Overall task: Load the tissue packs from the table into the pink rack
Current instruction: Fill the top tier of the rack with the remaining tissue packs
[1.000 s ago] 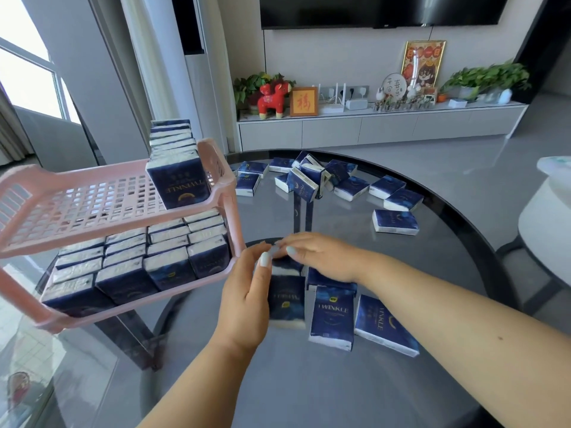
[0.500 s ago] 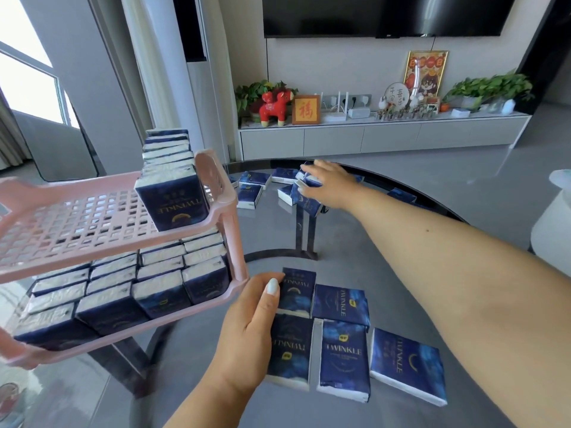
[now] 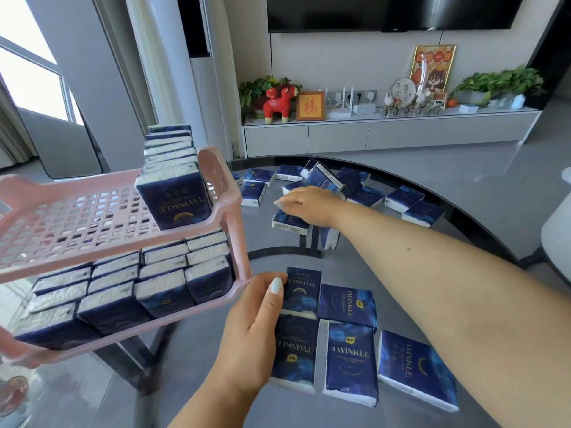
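The left hand (image 3: 253,329) rests with relaxed, straight fingers against the near cluster of five tissue packs (image 3: 352,356) at 6 o'clock on the glass desk (image 3: 432,180). The right hand (image 3: 306,202), fingers curled, grips one pack (image 3: 289,222) toward 12 o'clock, near the scattered far packs (image 3: 404,199). The pink rack (image 3: 228,217) stands at 9 o'clock, with packs on both shelves.

Rack top shelf (image 3: 77,217): open grid across the left and middle; one row of upright tissue packs (image 3: 173,180) fills its right end.
Rack lower shelf (image 3: 191,322): packed with tissue packs, the top shelf close above them.
Glass table (image 3: 278,248), middle: bare strip between the near packs (image 3: 352,359) and the far scattered packs (image 3: 401,199).
Across the strip: the right forearm (image 3: 432,273) lies over it.
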The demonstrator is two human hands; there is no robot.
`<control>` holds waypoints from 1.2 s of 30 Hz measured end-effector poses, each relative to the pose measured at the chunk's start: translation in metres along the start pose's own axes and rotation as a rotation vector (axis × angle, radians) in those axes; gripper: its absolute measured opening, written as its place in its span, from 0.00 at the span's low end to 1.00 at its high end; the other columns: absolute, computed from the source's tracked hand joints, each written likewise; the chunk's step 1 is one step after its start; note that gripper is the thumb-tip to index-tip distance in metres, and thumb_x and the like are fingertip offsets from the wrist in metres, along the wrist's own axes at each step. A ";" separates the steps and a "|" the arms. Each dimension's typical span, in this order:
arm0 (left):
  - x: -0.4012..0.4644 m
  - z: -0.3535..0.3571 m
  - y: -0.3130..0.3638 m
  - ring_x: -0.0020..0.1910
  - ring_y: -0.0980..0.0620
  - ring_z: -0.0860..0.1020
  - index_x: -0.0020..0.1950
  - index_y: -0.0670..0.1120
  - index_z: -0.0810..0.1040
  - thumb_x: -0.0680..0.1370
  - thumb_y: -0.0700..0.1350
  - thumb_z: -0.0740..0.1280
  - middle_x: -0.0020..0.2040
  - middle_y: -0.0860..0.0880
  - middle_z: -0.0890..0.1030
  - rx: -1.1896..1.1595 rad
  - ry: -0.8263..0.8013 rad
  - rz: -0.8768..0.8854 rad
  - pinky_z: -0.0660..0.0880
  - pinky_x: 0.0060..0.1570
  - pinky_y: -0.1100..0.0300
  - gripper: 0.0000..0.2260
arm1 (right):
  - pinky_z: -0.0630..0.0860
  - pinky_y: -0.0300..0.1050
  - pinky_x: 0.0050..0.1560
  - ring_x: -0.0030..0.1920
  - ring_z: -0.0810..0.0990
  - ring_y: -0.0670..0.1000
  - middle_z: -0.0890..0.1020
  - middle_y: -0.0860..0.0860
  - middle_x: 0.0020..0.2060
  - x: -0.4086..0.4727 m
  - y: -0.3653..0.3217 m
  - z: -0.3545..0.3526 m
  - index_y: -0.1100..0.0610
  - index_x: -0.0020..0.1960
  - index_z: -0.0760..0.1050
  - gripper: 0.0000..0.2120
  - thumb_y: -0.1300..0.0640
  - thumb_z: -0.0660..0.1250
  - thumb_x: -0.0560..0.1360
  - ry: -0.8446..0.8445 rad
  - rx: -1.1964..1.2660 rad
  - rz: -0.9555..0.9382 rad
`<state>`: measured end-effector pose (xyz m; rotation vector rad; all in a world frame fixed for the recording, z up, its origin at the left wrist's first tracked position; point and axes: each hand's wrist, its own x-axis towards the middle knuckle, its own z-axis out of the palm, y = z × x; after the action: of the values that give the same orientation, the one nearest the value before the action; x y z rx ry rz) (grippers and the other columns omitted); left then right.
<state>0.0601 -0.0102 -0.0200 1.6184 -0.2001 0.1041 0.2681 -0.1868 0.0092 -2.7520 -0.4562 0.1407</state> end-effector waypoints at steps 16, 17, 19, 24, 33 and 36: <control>-0.004 -0.003 -0.001 0.43 0.58 0.76 0.45 0.46 0.78 0.73 0.62 0.58 0.43 0.49 0.79 0.093 0.090 -0.028 0.72 0.46 0.65 0.21 | 0.75 0.51 0.55 0.50 0.77 0.42 0.80 0.39 0.47 -0.101 -0.034 0.017 0.44 0.49 0.82 0.06 0.47 0.67 0.74 -0.039 0.143 -0.179; -0.007 -0.004 0.000 0.43 0.57 0.76 0.45 0.45 0.78 0.74 0.60 0.58 0.43 0.48 0.79 0.094 0.099 -0.042 0.72 0.47 0.62 0.19 | 0.75 0.50 0.54 0.49 0.77 0.42 0.80 0.39 0.46 -0.106 -0.038 0.020 0.44 0.48 0.82 0.06 0.47 0.68 0.74 -0.024 0.153 -0.160; -0.013 -0.007 0.004 0.42 0.54 0.75 0.45 0.43 0.78 0.75 0.57 0.58 0.41 0.48 0.78 0.089 0.109 -0.071 0.73 0.49 0.59 0.19 | 0.76 0.49 0.52 0.45 0.77 0.41 0.80 0.39 0.44 -0.115 -0.049 0.026 0.45 0.46 0.83 0.06 0.46 0.68 0.73 0.007 0.156 -0.138; -0.039 -0.022 0.014 0.37 0.51 0.70 0.45 0.40 0.75 0.80 0.48 0.62 0.36 0.50 0.74 0.228 0.131 -0.176 0.67 0.37 0.58 0.12 | 0.75 0.47 0.54 0.49 0.78 0.45 0.81 0.44 0.49 -0.139 -0.088 0.038 0.50 0.50 0.83 0.08 0.50 0.69 0.74 0.003 0.184 -0.176; -0.119 -0.043 0.021 0.64 0.49 0.65 0.60 0.49 0.73 0.76 0.61 0.64 0.58 0.53 0.70 0.774 0.206 -0.193 0.64 0.61 0.55 0.20 | 0.70 0.43 0.42 0.43 0.74 0.48 0.75 0.44 0.43 -0.247 -0.123 0.032 0.50 0.47 0.77 0.09 0.46 0.68 0.73 0.568 0.266 0.127; -0.137 -0.032 0.035 0.65 0.47 0.64 0.58 0.51 0.73 0.72 0.70 0.60 0.59 0.51 0.71 0.985 0.128 -0.279 0.63 0.61 0.54 0.26 | 0.67 0.45 0.39 0.45 0.76 0.53 0.75 0.48 0.43 -0.294 -0.137 0.051 0.52 0.47 0.69 0.16 0.40 0.65 0.73 0.570 0.122 0.440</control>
<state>-0.0791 0.0290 -0.0097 2.5903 0.2229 0.0958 -0.0571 -0.1457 0.0221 -2.5664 0.2983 -0.4821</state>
